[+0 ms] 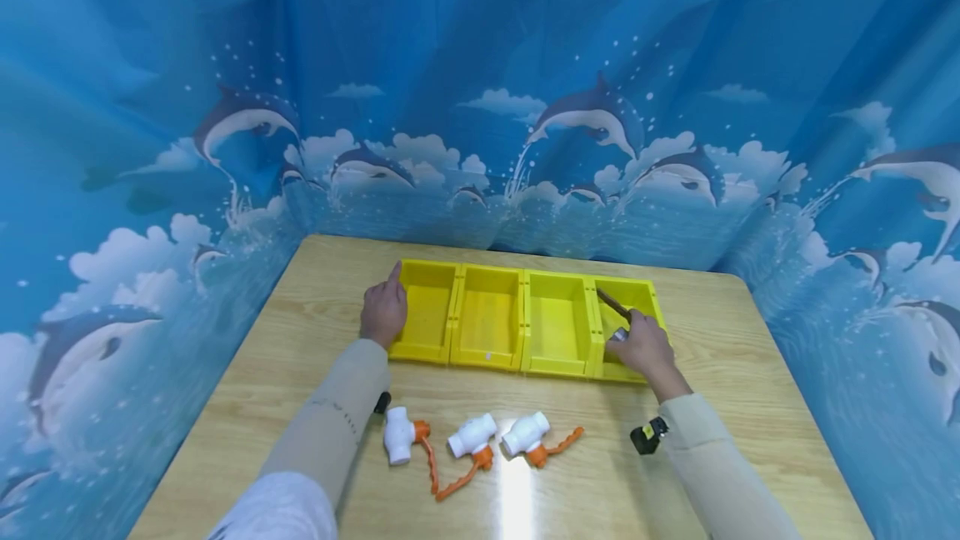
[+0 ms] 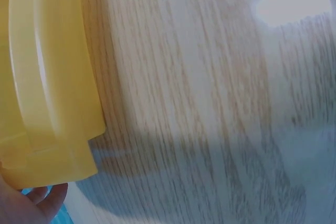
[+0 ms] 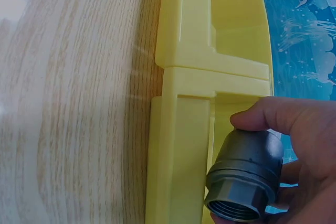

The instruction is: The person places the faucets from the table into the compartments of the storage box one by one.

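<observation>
My right hand [image 1: 643,346] holds a dark grey ball valve [image 3: 244,169] over the rightmost yellow bin [image 1: 647,294]. Its threaded socket faces the camera in the right wrist view, and my thumb lies across its upper end. A dark lever handle [image 1: 613,304] sticks out past my fingers in the head view. At the other end of the row, my left hand [image 1: 384,312] grips the side wall of the leftmost yellow bin [image 2: 58,77]. One finger lies straight along its edge; bent fingertips [image 2: 55,200] show outside the wall, and the rest is partly hidden.
Nearer on the wooden table [image 1: 570,490] lie a left white valve [image 1: 399,436], a middle white valve [image 1: 472,435] and a right white valve [image 1: 526,433], all with orange handles. Two middle bins [image 1: 487,272] join the end bins. A blue dolphin curtain [image 1: 450,65] surrounds the table.
</observation>
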Available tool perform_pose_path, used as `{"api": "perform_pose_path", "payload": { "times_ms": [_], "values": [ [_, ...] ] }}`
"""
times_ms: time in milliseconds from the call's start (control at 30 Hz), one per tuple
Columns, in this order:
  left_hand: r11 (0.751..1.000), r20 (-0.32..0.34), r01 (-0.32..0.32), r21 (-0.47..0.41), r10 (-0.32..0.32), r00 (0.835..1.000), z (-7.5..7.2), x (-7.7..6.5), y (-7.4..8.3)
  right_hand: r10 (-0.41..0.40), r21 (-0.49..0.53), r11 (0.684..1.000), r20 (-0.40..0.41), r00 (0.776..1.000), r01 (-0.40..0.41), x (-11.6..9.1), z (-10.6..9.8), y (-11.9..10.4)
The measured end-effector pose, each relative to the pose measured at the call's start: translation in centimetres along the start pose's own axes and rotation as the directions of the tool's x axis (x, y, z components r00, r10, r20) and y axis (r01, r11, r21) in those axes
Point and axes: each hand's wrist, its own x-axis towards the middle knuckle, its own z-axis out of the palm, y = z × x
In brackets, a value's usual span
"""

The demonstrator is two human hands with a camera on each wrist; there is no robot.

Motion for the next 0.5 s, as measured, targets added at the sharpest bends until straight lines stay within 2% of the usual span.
{"api": "perform_pose_path", "payload": {
  "times_ms": [500],
  "values": [
    [0.998, 0.033, 0.057, -0.02, -0.057, 0.998, -0.1, 0.0, 0.0, -0.014, -0.015, 1.0, 0.0, 1.0, 0.014, 1.1, 0.3, 0.4]
  ]
}}
